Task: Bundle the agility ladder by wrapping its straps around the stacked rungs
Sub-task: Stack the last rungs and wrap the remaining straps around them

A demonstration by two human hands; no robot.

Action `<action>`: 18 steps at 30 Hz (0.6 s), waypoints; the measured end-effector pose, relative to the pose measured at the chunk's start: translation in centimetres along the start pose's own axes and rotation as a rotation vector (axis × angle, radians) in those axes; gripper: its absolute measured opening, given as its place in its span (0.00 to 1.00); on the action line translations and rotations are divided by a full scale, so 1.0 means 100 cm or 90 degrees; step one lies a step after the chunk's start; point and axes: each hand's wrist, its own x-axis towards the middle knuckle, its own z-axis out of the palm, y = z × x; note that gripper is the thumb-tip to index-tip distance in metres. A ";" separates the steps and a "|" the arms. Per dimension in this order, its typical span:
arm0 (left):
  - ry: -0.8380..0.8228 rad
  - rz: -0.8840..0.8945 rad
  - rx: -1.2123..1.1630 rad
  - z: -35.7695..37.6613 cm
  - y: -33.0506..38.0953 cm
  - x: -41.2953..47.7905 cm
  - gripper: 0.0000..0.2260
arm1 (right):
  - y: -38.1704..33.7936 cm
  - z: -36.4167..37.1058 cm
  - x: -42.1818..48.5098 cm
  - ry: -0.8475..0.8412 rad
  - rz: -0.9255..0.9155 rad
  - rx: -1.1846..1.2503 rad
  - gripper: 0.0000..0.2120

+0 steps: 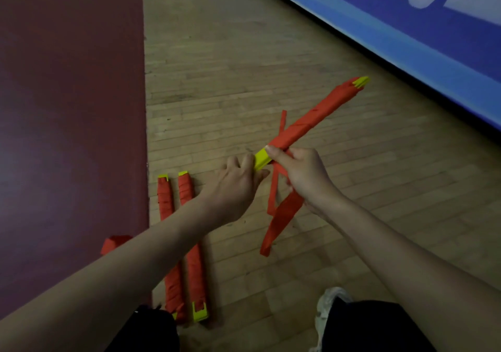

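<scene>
Person, seen from above.
- Arms: two forearms, bare from the frame edge to the wrist.
- Hands: left hand (pixel 235 189) and right hand (pixel 301 172), both bare.
- Legs: black garment (pixel 374 327) covering both knees.
- Footwear: one off-white trainer (pixel 329 305) with a thick pale sole, partly hidden by the black garment.

One head-worn wide-angle camera looks forward and steeply down over the person's forearms at the wooden floor (pixel 244 67). The left hand (pixel 235 186) and right hand (pixel 301 172), both gripping the agility ladder (pixel 306 124), sit mid-frame, close to the lens. A dark red surface (pixel 67 107) fills the left; a blue banner (pixel 406 26) crosses the far right.
</scene>
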 end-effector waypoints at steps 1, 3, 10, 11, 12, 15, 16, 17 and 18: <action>0.005 0.005 0.015 0.000 0.000 0.000 0.24 | -0.001 -0.001 0.002 -0.010 0.031 0.058 0.17; 0.007 0.014 -0.005 -0.001 -0.002 0.003 0.28 | -0.002 -0.004 0.004 -0.036 0.090 0.170 0.15; -0.163 -0.067 -0.470 -0.036 -0.013 0.010 0.21 | -0.006 -0.024 0.008 -0.141 0.152 0.360 0.11; -0.227 -0.088 -0.566 -0.040 -0.016 0.009 0.19 | -0.007 -0.025 0.007 -0.157 0.141 0.360 0.10; -0.299 -0.109 -0.649 -0.043 -0.019 0.007 0.19 | -0.008 -0.027 0.006 -0.172 0.127 0.356 0.10; -0.498 -0.157 -0.806 -0.048 -0.025 0.002 0.20 | -0.012 -0.029 0.003 -0.207 0.087 0.371 0.08; -0.530 -0.153 -0.837 -0.049 -0.027 0.001 0.19 | -0.013 -0.030 0.003 -0.214 0.079 0.375 0.07; -0.545 -0.145 -0.860 -0.049 -0.029 0.000 0.18 | -0.013 -0.031 0.004 -0.219 0.072 0.370 0.07; -0.552 -0.143 -0.877 -0.048 -0.030 0.000 0.19 | -0.013 -0.032 0.004 -0.222 0.067 0.351 0.08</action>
